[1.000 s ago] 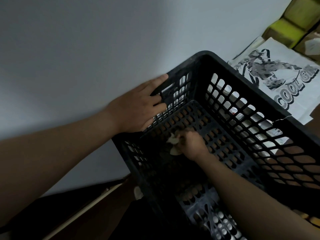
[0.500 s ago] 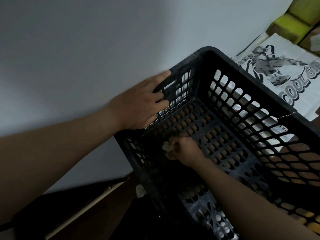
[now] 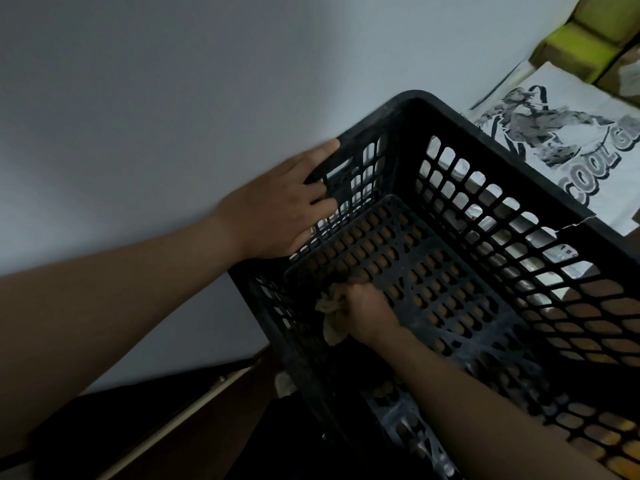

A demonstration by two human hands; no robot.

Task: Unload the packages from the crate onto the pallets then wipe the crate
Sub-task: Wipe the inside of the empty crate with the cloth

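Note:
A black perforated plastic crate (image 3: 512, 168) fills the right half of the view, with no packages inside it. My left hand (image 3: 277, 209) rests on the crate's left wall, its fingers hooked into the holes near the rim. Inside the crate, my right hand (image 3: 367, 311) grips a small pale cloth (image 3: 330, 318) against the slotted floor near the left wall. Part of the cloth is hidden under that hand.
A plain grey wall stands right behind the crate on the left. White printed bags (image 3: 568, 147) lie beyond the crate at the upper right, with yellow-green boxes (image 3: 588, 32) behind them. A dark floor with a pale strip (image 3: 194, 407) shows at the lower left.
My right hand has slid the cloth along the crate floor toward me and the left wall. My left hand has kept its hold on the left wall.

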